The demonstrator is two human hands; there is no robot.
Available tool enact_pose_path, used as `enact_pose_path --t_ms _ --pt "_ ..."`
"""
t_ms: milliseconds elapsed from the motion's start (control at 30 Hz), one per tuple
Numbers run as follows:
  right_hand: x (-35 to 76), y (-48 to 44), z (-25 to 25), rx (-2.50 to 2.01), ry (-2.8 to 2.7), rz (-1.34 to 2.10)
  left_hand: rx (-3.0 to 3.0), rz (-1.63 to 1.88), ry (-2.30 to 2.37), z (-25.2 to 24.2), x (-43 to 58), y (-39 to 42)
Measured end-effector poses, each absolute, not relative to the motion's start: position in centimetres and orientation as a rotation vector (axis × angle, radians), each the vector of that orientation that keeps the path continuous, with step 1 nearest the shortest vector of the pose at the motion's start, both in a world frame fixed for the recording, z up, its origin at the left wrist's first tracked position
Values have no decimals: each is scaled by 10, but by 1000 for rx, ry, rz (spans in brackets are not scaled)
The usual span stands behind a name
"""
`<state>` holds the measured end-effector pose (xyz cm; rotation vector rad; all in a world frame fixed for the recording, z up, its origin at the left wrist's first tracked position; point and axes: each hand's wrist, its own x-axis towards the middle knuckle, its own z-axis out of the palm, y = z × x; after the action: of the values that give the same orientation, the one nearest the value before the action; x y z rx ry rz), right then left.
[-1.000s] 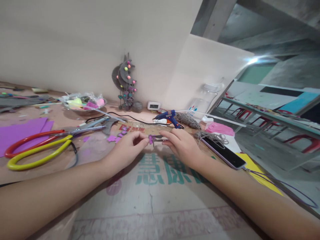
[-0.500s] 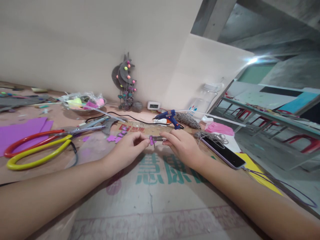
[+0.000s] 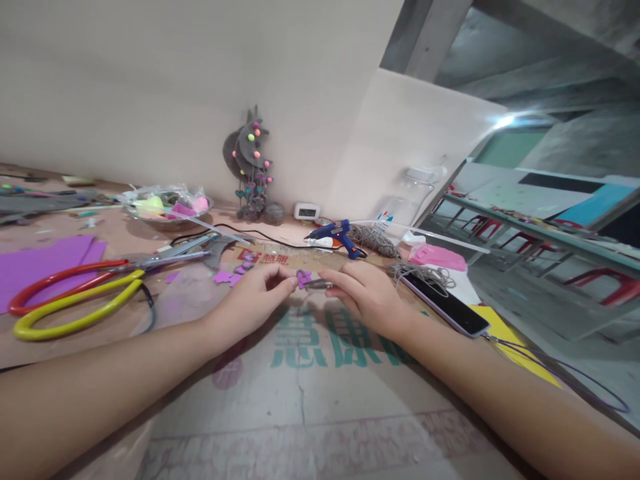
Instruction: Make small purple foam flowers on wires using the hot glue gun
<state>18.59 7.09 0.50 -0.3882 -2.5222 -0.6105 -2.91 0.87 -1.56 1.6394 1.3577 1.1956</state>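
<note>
Over the printed cardboard, my left hand (image 3: 257, 297) is closed, thumb and forefinger pinching the edge of a small purple cut-out (image 3: 302, 279). From the right, my right hand (image 3: 367, 293) is closed on a slim grey two-pronged tool (image 3: 319, 284). Its tip meets the purple cut-out; its exact kind is too small and partly hidden to tell. Just behind my left hand lie more purple cut-outs (image 3: 227, 277), some with grey pieces on them.
Red-and-yellow-handled scissors (image 3: 80, 300) and purple sheets (image 3: 45, 263) lie left. Behind are a bowl (image 3: 167, 223), a blue glue gun (image 3: 340, 235) and a grey moon ornament (image 3: 250, 157). Grey yarn (image 3: 423, 277) lies across a phone (image 3: 450, 305) on the right.
The tool's prongs, slightly apart before, now look together. The purple cut-out has turned a little and shows more clearly. Both hands stay nearly in place.
</note>
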Motion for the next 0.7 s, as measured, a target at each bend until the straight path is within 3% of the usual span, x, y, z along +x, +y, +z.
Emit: enact_pose_path --t_ms 167,467,700 --pt "184 61 13 -200 -2589 -623 1614 1235 1368 -18 -31 12" --pt "186 100 -1 -940 -2359 -48 1566 1270 1350 -21 -31 13" --pt "175 82 3 -858 -2446 170 1591 1274 1327 -20 -30 12"
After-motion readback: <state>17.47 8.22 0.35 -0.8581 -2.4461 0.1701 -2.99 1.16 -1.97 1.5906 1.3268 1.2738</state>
